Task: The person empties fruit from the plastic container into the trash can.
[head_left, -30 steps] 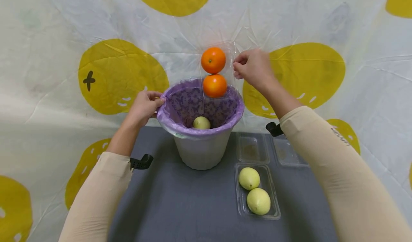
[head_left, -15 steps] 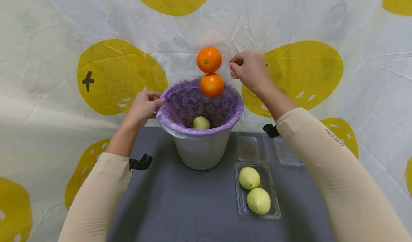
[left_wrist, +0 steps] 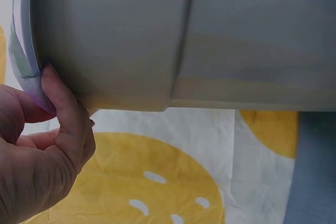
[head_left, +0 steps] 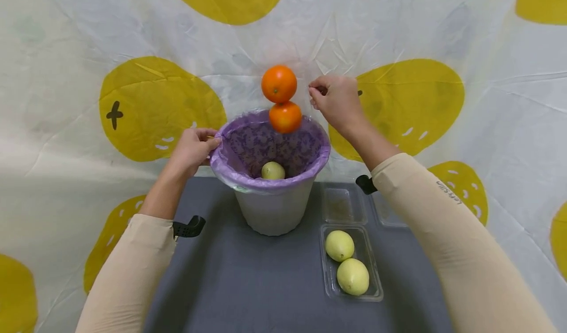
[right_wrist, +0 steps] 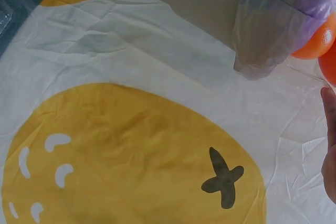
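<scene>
Right hand [head_left: 337, 101] moved a bit left over lined bin [head_left: 274, 210], both oranges along with it. Upper orange [head_left: 279, 84] now farther left of lower orange [head_left: 285, 117], pair leaning more. Clear plastic tray [right_wrist: 308, 73] outline fainter in head view.

At right grip [head_left: 338, 102]: clear tray [head_left: 303, 84], 1; oranges [head_left: 279, 84], 2. Left grip [head_left: 191, 148]: bin [head_left: 274, 212], 1. Below grips: yellow fruits [head_left: 353, 277], 3; further trays [head_left: 343, 205] on desk [head_left: 266, 284], 3.
</scene>
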A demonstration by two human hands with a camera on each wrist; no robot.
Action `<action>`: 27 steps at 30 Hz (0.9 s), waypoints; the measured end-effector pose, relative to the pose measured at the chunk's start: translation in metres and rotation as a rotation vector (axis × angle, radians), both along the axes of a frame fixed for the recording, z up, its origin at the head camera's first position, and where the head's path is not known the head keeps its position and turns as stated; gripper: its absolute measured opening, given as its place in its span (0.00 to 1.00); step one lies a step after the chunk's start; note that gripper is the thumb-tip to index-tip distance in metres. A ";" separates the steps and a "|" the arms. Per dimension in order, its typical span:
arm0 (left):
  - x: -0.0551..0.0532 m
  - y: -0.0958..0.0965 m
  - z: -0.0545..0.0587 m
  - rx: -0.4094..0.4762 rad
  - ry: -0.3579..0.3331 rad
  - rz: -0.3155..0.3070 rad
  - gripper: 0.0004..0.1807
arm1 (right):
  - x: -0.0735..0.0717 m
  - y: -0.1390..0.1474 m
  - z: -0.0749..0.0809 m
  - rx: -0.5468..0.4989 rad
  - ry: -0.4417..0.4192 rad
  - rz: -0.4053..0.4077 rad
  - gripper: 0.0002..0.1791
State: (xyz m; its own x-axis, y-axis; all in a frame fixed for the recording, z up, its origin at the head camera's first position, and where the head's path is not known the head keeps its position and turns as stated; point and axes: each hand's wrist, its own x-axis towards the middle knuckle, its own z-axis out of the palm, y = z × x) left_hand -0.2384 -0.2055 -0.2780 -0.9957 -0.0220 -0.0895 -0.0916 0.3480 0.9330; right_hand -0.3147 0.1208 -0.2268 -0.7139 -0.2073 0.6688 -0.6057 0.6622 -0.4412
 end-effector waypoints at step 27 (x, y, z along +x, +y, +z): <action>-0.001 0.000 -0.001 -0.025 0.018 0.006 0.25 | -0.004 -0.004 -0.004 0.029 0.115 -0.032 0.10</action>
State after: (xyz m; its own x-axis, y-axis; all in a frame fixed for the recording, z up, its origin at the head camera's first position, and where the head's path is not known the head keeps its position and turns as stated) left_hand -0.2391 -0.2058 -0.2791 -0.9970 -0.0302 -0.0708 -0.0769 0.3710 0.9255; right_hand -0.3185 0.1171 -0.2308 -0.6395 -0.2065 0.7405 -0.6295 0.6936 -0.3502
